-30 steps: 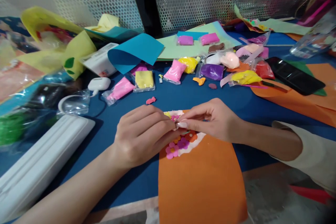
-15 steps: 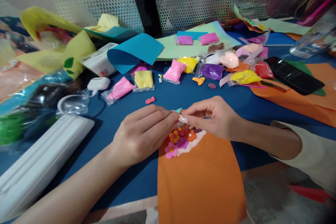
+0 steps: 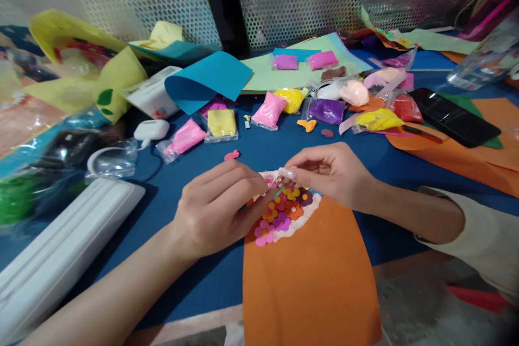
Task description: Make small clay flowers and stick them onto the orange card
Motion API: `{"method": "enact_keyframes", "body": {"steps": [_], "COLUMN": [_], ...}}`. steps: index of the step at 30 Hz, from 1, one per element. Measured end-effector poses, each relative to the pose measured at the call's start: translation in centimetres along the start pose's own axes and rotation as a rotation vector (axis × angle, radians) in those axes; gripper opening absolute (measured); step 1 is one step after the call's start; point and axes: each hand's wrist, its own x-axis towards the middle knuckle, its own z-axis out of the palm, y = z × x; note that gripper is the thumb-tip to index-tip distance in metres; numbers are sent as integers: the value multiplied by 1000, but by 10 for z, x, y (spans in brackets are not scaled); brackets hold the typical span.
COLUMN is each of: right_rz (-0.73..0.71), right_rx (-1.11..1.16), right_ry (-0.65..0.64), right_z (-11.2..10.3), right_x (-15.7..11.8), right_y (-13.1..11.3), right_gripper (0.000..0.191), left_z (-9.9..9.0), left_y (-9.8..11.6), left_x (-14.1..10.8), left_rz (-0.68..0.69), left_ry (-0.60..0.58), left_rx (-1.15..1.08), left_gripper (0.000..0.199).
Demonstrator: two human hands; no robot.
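Observation:
An orange sheet [image 3: 308, 275] lies over the table's near edge. On its upper part sits a cluster of small clay flowers [image 3: 281, 220] in pink, purple, orange and yellow, bordered by a wavy white clay strip [image 3: 298, 221]. My right hand [image 3: 334, 173] pinches a small white piece [image 3: 286, 174] between thumb and finger, just above the flowers. My left hand [image 3: 221, 208] is beside it at the upper left of the sheet, its fingers drawn together near a thin greenish piece; what its fingertips hold is too small to name.
Bagged clay in pink [image 3: 270, 110], yellow and purple [image 3: 326, 111] lies beyond my hands. A white case [image 3: 77, 248] is at the left, a black phone [image 3: 454, 116] at the right. Another dark phone [image 3: 227, 13] leans on the perforated panel [image 3: 284, 0].
My right hand has risen slightly, and my left fingertips have drawn back to the left. More of the flowers and white border shows between them, while the teal piece at the fingertips is less visible.

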Motion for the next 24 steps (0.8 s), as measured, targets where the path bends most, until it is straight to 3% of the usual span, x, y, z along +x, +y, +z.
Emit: {"method": "enact_keyframes", "body": {"steps": [4, 11, 19, 24], "right_rz": [12, 107, 108, 121], "right_rx": [58, 119, 152, 196], "right_ry": [100, -91, -94, -126], "right_z": [-5, 2, 4, 5], "right_x": [5, -1, -4, -6], "right_y": [2, -2, -5, -7], "right_gripper": [19, 18, 18, 15], "left_z": [-5, -2, -8, -12], "left_y": [3, -3, -2, -1], "left_x": [2, -2, 0, 1], "left_rz": [-23, -19, -78, -46], "left_ry": [3, -42, -13, -24], "left_rx": [47, 13, 181, 217], "left_gripper": [23, 17, 15, 13]}}
